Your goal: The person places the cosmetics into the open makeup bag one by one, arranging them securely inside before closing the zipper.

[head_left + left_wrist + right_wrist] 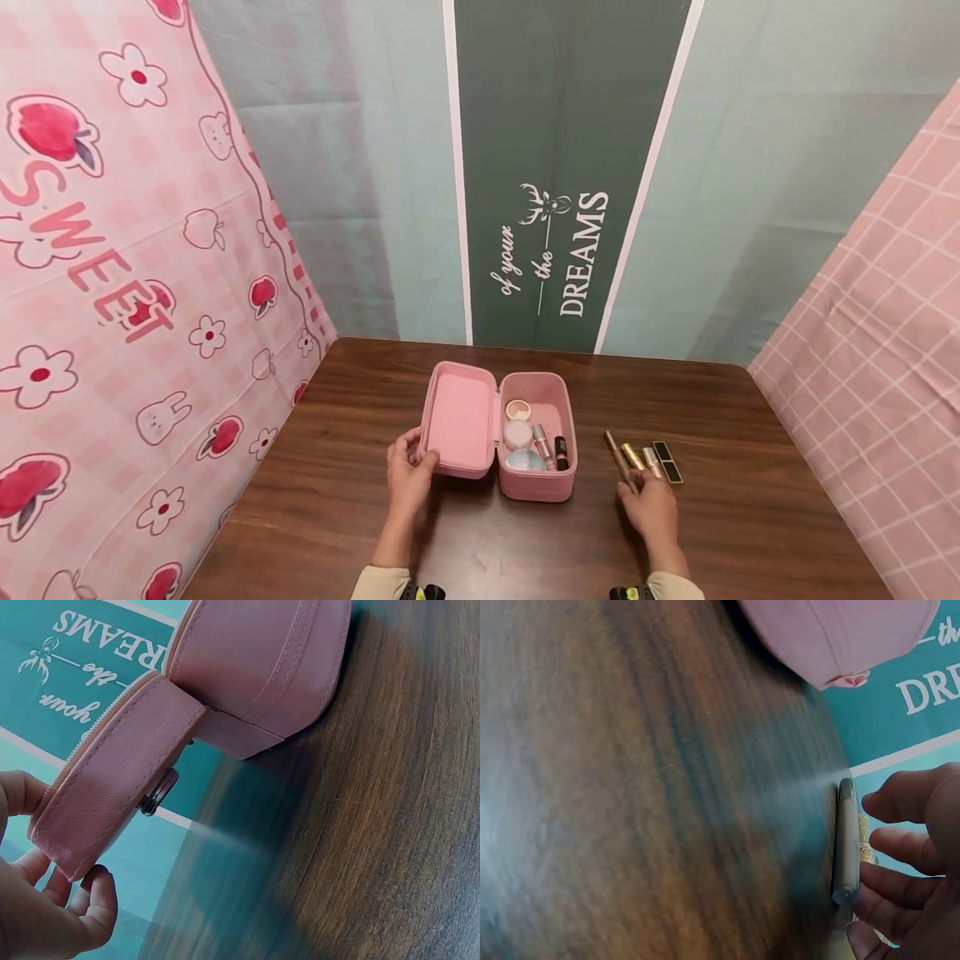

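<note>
A pink zip-up cosmetic case [536, 487] stands unfolded on the table. My left hand [410, 479] grips the outer edge of its lid [460, 412], thumb on one side and curled fingers beneath. Inside the case lie a round compact [517, 433], a bluish round case [525, 460], a pink lip gloss tube [543, 446] and a black tube [561, 452]. My right hand [651, 507] is low over a slim brownish pen-like tube [617, 457], a gold tube [632, 455] and a pale tube [651, 460]. Its fingers are loosely bent and spread beside the slim tube; no grip shows.
A black, gold-edged flat case [667, 462] lies to the right of the tubes. The brown wooden table [480, 558] meets a green printed curtain [562, 125] at the back, with pink cloths [172, 275] on both sides. The case's lid has a metal clasp [159, 793].
</note>
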A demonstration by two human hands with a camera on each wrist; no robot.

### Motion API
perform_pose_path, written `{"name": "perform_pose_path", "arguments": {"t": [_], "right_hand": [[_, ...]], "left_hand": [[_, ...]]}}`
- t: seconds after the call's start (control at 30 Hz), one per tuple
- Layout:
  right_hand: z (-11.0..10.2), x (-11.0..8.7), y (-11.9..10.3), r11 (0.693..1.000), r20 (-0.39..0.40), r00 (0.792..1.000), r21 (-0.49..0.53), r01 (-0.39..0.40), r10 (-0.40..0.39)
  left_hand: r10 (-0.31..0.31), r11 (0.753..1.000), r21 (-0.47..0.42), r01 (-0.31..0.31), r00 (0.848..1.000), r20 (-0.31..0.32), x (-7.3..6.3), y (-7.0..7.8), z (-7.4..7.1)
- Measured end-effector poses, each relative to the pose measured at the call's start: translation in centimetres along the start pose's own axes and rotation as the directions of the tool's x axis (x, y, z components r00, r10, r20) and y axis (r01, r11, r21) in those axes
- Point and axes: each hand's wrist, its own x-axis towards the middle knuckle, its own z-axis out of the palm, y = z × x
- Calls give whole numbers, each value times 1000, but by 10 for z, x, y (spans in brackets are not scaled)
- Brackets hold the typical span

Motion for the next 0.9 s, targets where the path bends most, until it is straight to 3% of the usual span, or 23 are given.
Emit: {"name": "perform_pose_path", "arguments": {"t": [0.37,0.73,0.9], "right_hand": [[1,5,-2,991,137,990,-130,-23,41],[10,12,-2,992,164,986,-115,49,-29],[12,12,-1,995,162,987,-98,15,1]], "left_hand": [[-8,1000,20,8,1000,-3,1,-1,-1],[-12,1000,25,12,1000,-6,1,-1,-1],[-12,1000,25,12,1000,0,0,-2,-2]]}}
